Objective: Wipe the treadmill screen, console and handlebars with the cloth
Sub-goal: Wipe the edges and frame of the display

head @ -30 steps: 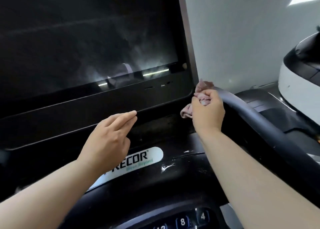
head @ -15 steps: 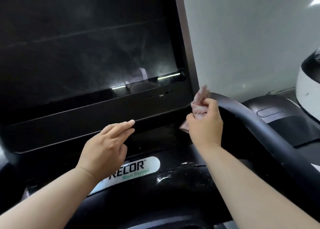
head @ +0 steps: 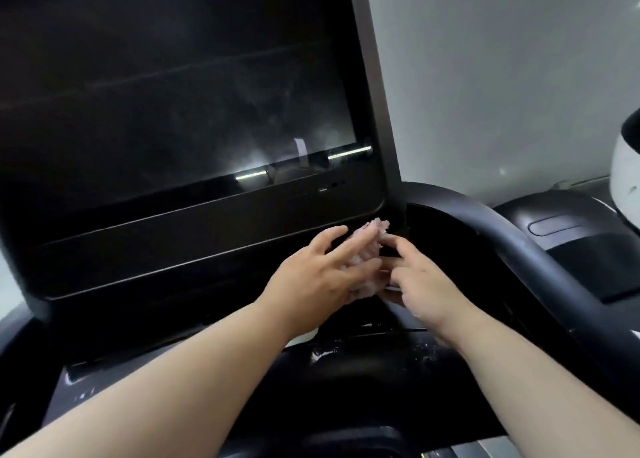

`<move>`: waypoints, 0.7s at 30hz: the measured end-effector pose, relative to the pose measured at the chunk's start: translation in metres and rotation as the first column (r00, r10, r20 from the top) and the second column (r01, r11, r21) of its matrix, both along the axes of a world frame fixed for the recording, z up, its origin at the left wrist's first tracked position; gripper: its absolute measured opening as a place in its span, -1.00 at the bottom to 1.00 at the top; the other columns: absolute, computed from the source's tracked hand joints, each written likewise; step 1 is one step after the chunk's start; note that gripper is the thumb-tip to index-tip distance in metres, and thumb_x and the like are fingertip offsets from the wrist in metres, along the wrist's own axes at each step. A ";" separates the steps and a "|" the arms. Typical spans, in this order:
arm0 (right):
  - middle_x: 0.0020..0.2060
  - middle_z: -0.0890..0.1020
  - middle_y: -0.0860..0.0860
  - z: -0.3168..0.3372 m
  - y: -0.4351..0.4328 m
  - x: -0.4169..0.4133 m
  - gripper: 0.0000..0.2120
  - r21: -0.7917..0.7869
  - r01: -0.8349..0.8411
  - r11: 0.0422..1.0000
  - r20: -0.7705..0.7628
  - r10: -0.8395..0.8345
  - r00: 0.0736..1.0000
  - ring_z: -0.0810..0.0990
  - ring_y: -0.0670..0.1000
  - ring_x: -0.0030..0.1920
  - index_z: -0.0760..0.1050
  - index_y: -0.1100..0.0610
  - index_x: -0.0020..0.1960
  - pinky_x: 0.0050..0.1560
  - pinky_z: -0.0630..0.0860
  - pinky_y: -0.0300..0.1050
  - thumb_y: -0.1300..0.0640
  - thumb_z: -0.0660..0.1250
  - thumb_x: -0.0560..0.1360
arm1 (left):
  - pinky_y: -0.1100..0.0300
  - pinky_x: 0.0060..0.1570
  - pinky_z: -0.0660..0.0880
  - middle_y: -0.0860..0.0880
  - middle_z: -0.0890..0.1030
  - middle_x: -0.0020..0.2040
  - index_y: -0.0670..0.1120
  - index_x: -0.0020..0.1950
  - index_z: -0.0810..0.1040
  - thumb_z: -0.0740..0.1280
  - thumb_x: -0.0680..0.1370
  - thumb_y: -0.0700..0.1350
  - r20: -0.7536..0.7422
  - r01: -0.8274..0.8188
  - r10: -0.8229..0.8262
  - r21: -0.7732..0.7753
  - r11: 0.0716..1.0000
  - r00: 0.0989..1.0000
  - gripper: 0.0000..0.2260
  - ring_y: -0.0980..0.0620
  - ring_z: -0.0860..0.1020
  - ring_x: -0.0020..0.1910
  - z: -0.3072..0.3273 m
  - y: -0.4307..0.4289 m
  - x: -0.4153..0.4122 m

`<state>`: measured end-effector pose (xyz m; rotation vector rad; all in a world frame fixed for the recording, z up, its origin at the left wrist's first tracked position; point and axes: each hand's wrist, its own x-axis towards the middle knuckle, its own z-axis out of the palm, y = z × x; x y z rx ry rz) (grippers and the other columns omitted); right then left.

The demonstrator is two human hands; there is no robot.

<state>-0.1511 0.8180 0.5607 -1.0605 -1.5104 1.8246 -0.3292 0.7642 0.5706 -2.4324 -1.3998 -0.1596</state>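
A crumpled pink cloth (head: pixel 367 250) sits between my two hands, just under the lower right corner of the dark treadmill screen (head: pixel 173 94). My left hand (head: pixel 317 272) reaches in from the left, its fingers laid over the cloth and closing on it. From the right, my right hand (head: pixel 420 281) pinches the cloth's other side with curled fingers. Below my arms lies the black console (head: pixel 346 371), marked with pale smears. The black handlebar (head: pixel 519 250) curves down to the right of my hands.
A pale wall (head: pixel 485 77) rises behind the screen on the right. Another black machine housing (head: pixel 561 229) and a white rounded object (head: pixel 623 177) stand at the far right. The screen's bezel (head: pixel 207 236) overhangs the console just left of my hands.
My left hand has moved right from the bezel edge to the cloth. My right hand has dropped off the handlebar's top and brought the cloth down under the screen corner.
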 end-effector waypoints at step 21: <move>0.18 0.61 -0.12 -0.042 -0.009 0.004 -0.50 0.427 0.401 0.811 0.353 -0.557 0.752 0.53 -0.03 0.22 0.45 -0.05 0.33 0.21 0.40 -0.15 0.31 0.14 0.47 | 0.15 0.06 0.29 0.13 0.62 0.17 0.01 0.09 0.66 0.11 0.66 -0.05 -0.181 0.070 -0.048 0.114 0.991 0.982 -0.69 0.07 0.44 0.18 0.019 -0.008 -0.050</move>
